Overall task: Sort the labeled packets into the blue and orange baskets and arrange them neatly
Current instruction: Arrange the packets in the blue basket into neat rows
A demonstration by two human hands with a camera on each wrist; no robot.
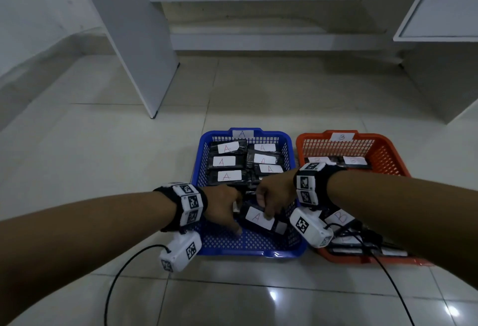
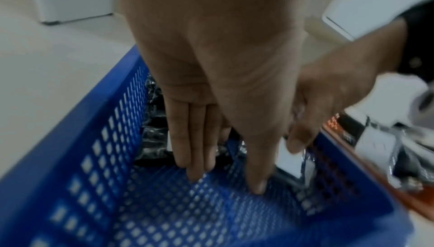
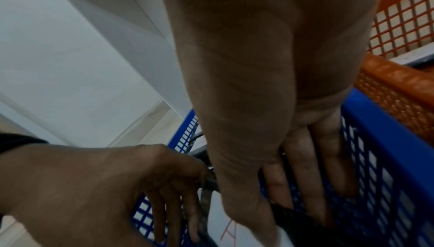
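Observation:
The blue basket (image 1: 248, 252) (image 2: 70, 158) (image 3: 387, 139), tagged A, holds two rows of black packets with white A labels (image 1: 227, 162) in its far half. Beside it on the right stands the orange basket (image 1: 382, 149) (image 3: 399, 83), tagged B, with B packets (image 1: 341, 218). My right hand (image 1: 271, 196) (image 3: 286, 221) (image 2: 328, 102) pinches an A packet (image 1: 256, 218) (image 2: 290, 162) (image 3: 215, 223) low over the blue basket's near floor, thumb on the label, fingers under it. My left hand (image 1: 225, 209) (image 2: 225, 182) (image 3: 94, 186) has straight fingers pointing down beside that packet's left edge, tips on the basket floor.
Both baskets sit on a pale tiled floor (image 1: 103, 144). A white cabinet panel (image 1: 144, 67) stands at the back left and a white cabinet door (image 1: 439, 15) at the back right. Black cables (image 1: 116, 287) trail from my wrist cameras across the near floor.

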